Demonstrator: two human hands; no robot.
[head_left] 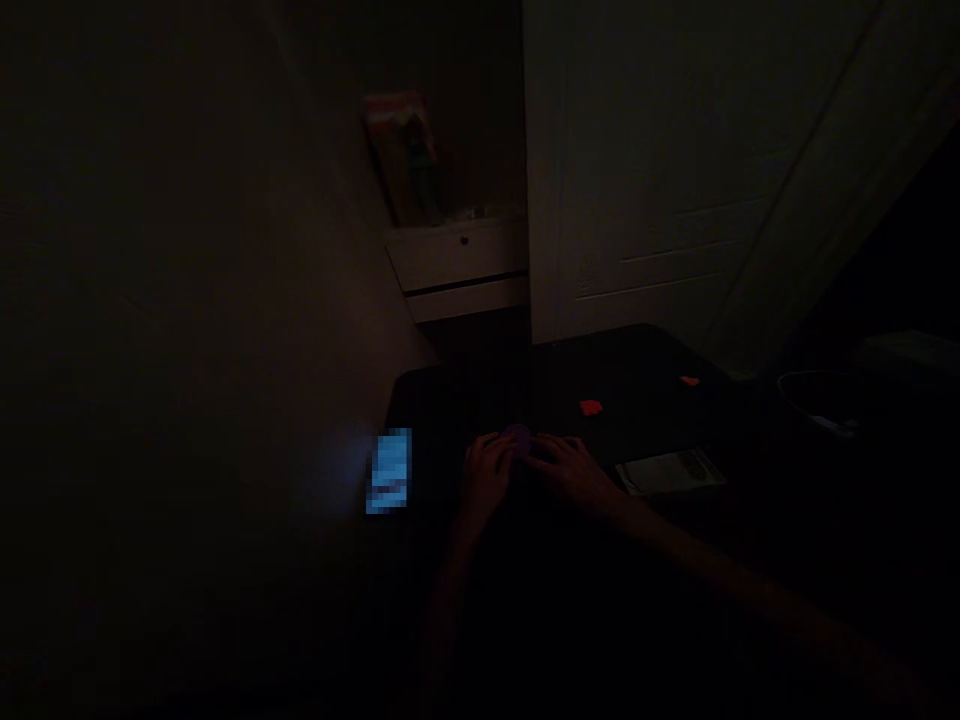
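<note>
In very dim light, a small purple roundish piece point(517, 438) sits between my hands over the dark table. My left hand point(487, 472) has its fingers curled against its left side. From the right, the fingers of my right hand point(574, 474) reach to the same piece and bend onto it. Its exact kind and my thumbs are lost in the dark. Beyond my right hand lies a small orange-red lump point(591, 408), with a smaller orange-red bit point(690, 381) farther right.
A glowing, pixelated screen point(390, 470) stands at the table's left edge by the wall. Right of my hands lies a flat printed item point(671, 472). A pale cable point(821, 425) is farther right. Behind the table point(465, 400) are a drawer unit point(465, 260) and a pale door-like panel point(637, 180).
</note>
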